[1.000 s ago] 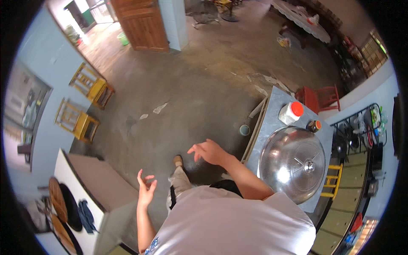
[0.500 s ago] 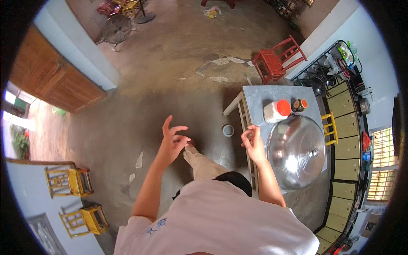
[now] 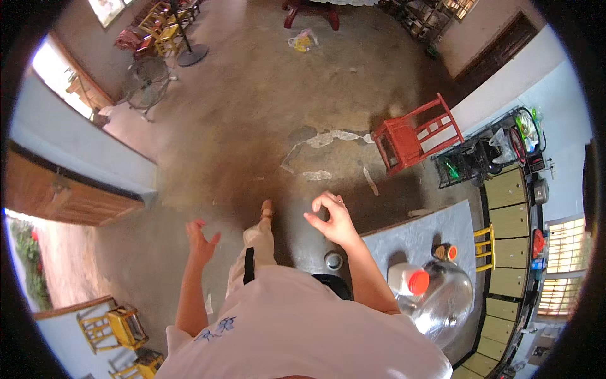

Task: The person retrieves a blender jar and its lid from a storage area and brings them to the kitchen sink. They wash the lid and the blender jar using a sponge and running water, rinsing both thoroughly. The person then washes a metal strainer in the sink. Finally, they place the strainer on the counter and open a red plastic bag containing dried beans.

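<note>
My left hand (image 3: 202,241) hangs over the floor with its thumb apart from the fingers and nothing in it. Ahead of my body, my right hand (image 3: 334,222) has its fingers and thumb curved with a gap between them, also holding nothing. It is nearest to the grey table (image 3: 435,226) on my right. A white jar with a red lid (image 3: 407,279), a small dark jar with an orange lid (image 3: 444,252) and a large shiny metal domed cover (image 3: 442,306) stand on the table. A small round container (image 3: 333,259) sits on the floor beside my legs.
A red wooden chair (image 3: 404,144) stands beyond the table, near a black rack (image 3: 466,165). Low cabinets (image 3: 508,234) line the right wall, with a yellow chair (image 3: 485,247) before them. A wooden door (image 3: 72,189) and yellow chairs (image 3: 126,327) are at the left. A fan (image 3: 148,81) stands farther off.
I have stepped forward, so the table and jars sit lower in view and the red chair is closer. My right hand has swung forward and left; my left hand has moved left.
</note>
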Tool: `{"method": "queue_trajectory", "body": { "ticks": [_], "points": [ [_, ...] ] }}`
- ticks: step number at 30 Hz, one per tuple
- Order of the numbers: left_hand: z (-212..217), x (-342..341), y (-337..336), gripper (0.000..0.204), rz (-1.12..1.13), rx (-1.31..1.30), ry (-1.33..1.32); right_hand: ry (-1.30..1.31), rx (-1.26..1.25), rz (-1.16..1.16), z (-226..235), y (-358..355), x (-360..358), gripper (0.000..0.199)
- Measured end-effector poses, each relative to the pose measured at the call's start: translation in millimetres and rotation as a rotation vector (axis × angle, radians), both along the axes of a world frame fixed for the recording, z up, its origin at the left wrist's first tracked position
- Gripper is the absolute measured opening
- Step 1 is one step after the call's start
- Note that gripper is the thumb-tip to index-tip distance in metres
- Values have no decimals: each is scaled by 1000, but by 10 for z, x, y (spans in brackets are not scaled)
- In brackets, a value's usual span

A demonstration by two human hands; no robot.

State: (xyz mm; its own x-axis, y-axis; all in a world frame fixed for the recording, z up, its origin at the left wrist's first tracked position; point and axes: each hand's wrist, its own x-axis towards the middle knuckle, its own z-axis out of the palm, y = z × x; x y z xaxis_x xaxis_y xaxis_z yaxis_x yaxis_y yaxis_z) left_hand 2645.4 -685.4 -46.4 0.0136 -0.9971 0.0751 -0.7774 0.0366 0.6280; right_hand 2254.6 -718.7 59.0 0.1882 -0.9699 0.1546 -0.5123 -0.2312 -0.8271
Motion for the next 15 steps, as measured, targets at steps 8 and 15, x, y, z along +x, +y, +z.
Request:
{"method": "queue_trajectory", "body": {
  "ticks": [8, 15],
  "points": [
    [139, -1309, -3446, 83, -15, 312, 1048, -335, 30, -409, -263, -1847, -1074, 61],
    [803, -3710, -5756, 49, -1038, 131, 113, 212, 24, -720, -35, -3280, -2514, 26]
  ]
}}
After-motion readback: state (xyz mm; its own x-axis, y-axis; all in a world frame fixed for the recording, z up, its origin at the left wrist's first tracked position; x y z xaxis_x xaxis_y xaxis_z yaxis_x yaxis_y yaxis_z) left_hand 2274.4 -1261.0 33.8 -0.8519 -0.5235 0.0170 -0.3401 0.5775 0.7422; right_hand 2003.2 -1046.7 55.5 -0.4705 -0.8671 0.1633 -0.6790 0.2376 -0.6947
